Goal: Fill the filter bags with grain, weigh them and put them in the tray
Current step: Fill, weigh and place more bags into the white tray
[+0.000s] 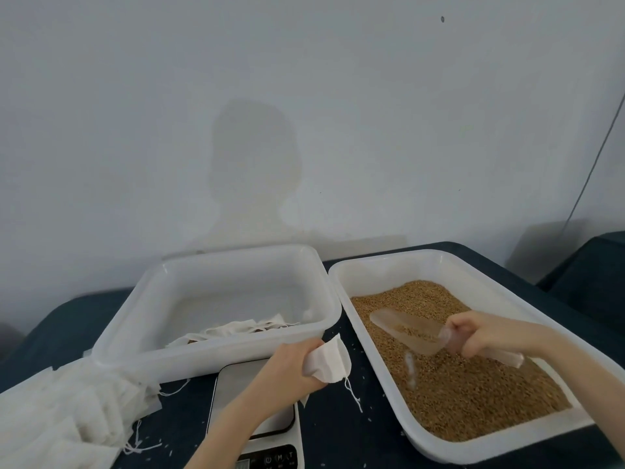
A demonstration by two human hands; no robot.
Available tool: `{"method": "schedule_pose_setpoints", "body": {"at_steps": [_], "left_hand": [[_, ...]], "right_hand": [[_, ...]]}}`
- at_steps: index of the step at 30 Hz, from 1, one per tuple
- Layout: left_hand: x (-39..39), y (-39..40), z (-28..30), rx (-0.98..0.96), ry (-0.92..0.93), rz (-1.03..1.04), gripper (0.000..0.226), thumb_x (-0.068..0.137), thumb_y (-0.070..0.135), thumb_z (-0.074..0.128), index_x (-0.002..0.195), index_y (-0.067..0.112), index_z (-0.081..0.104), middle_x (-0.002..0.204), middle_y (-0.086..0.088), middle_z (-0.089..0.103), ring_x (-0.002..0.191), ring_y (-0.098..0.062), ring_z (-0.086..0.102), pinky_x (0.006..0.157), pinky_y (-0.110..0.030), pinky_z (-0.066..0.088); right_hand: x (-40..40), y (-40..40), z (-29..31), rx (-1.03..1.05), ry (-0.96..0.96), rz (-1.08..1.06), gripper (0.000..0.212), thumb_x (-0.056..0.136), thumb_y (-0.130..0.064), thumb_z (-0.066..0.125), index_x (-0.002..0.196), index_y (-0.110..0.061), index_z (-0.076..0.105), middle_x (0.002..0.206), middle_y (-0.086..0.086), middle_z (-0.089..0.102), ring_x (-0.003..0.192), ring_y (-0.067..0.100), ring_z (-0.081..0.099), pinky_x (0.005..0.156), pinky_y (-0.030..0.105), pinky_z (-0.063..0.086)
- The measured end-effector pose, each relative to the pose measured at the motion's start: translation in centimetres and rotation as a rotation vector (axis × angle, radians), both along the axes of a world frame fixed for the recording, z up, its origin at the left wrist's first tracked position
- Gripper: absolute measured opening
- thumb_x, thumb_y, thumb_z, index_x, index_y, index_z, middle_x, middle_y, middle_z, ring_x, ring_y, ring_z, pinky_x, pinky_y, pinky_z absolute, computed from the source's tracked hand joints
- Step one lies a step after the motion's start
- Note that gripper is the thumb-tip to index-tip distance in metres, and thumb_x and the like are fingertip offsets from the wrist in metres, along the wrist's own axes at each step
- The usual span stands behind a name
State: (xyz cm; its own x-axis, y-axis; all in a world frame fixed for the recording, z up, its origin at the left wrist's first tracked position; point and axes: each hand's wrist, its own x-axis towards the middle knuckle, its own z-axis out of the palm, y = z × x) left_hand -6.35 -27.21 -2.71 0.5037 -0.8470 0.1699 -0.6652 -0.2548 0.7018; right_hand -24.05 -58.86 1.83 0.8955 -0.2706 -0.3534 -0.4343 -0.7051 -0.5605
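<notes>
While the left hand (pixel 291 363) clutches an empty filter bag (pixel 328 362) above the desk (pixel 341 431), the right hand (pixel 473 336) holds a clear scoop (pixel 406 331) carrying some grain over the grain tray (pixel 439 448).

Each grip is clenched on its item. Filled bags (pixel 247 328) lie in the white tray (pixel 209 360) at left; spare bags (pixel 67 411) are heaped beside the kitchen scale (pixel 257 414).
</notes>
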Motion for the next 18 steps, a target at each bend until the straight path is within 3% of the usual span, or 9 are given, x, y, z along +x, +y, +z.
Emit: {"method": "schedule_pose_setpoints", "body": {"at_steps": [5,11,18], "left_hand": [[0.2,0.4,-0.2,-0.004,0.050,0.049,0.015,0.078,0.033,0.066,0.091,0.030,0.060,0.086,0.007,0.065,0.076,-0.002,0.057,0.070,-0.020,0.046],[0.3,1.3,0.4,-0.038,0.046,0.049,0.024,0.075,0.042,0.070,0.096,0.036,0.060,0.089,0.024,0.063,0.083,0.005,0.058,0.070,-0.008,0.042],[0.5,2.4,1.3,0.031,-0.020,0.093,0.036,0.069,0.057,0.067,0.098,0.041,0.052,0.088,0.020,0.062,0.082,0.003,0.057,0.066,-0.013,0.044]], "right_hand": [[0.8,2.5,2.3,0.048,-0.133,0.076,0.025,0.074,-0.007,0.068,0.096,-0.019,0.067,0.108,-0.009,0.067,0.102,0.015,0.063,0.096,0.042,0.050],[2.2,5.6,3.9,-0.018,-0.063,0.175,0.036,0.075,-0.005,0.068,0.095,-0.035,0.071,0.104,-0.018,0.069,0.101,0.004,0.063,0.097,0.038,0.049],[3.6,7.5,4.5,-0.078,-0.073,0.181,0.038,0.076,-0.005,0.070,0.096,-0.037,0.069,0.107,-0.016,0.066,0.104,-0.003,0.058,0.091,0.023,0.049]]}}
